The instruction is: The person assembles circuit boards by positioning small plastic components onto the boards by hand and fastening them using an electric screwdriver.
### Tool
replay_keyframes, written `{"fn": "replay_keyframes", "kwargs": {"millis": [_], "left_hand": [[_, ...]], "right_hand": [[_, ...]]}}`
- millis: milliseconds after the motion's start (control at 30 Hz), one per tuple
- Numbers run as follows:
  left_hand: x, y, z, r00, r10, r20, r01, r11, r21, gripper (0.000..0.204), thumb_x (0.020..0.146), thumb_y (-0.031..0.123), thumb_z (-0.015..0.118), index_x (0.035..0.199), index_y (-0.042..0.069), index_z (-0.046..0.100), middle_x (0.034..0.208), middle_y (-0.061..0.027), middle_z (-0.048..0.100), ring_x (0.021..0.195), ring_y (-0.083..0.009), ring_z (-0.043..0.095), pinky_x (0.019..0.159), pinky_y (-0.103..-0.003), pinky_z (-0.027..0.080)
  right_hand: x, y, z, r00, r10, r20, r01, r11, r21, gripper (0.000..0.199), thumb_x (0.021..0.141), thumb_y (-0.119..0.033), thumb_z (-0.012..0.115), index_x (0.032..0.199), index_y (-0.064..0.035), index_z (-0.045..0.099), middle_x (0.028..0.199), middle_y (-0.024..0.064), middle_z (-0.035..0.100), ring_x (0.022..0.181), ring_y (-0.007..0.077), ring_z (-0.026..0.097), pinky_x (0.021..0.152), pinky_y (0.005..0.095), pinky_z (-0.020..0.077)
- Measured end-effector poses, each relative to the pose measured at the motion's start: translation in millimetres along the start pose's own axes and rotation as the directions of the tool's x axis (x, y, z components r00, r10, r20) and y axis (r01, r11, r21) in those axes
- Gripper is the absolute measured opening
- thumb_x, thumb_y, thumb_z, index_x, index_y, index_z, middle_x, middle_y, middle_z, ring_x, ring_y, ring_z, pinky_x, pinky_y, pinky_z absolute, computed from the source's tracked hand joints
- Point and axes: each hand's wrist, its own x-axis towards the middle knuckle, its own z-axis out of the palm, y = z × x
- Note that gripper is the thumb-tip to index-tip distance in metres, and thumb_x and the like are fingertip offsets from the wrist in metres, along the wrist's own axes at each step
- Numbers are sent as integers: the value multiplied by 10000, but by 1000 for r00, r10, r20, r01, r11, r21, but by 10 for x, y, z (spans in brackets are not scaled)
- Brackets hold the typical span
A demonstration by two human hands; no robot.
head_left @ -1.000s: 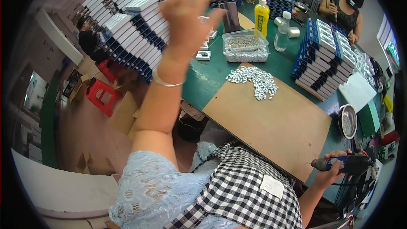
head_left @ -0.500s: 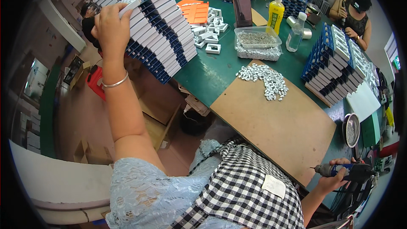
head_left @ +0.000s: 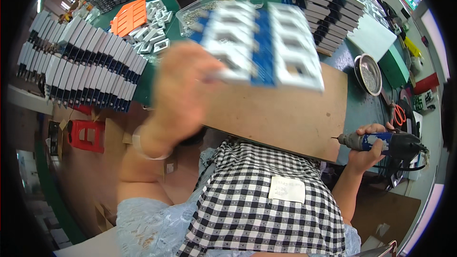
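Left hand lifts a blurred panel; right hand grips a power screwdriver.

Left hand [head_left: 178, 90] fingers curl around the edge of a flat white-and-blue panel [head_left: 262, 45] with square cut-outs, smeared by motion, held above the brown wooden board [head_left: 295, 114]; forearm raised, bracelet at the wrist; right hand [head_left: 369, 145] wraps a blue-and-black electric screwdriver [head_left: 385, 142], tip just beside the board's edge, over the green table [head_left: 362, 107].

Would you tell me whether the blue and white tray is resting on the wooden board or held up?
Held up: the left hand grips the blurred tray by one end above the wooden board.
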Motion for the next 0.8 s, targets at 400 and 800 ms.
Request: {"fn": "replay_keyframes", "kwargs": {"millis": [400, 800], "left_hand": [[-799, 455, 1303, 957, 159, 242, -55, 920, -389, 280, 703, 148, 780, 950, 147, 649, 974, -3, 555, 917, -207, 536, 839, -411, 357], [53, -447, 1531, 955, -153, 255, 121, 983, 137, 96, 769, 164, 703, 862, 159, 680, 856, 28, 603, 879, -203, 529, 843, -401, 303]], "right_hand": [[231, -79, -10, 998, 53, -24, -54, 998, -33, 540, 836, -290, 594, 1254, -18, 388, 826, 109, 525, 675, 215, 561, 677, 374, 489], [517, 81, 20, 997, 59, -42, -62, 996, -62, 528, 839, -344, 619, 1243, -55, 441, 829, 83, 520, 714, 212, 555, 714, 370, 453]]}}
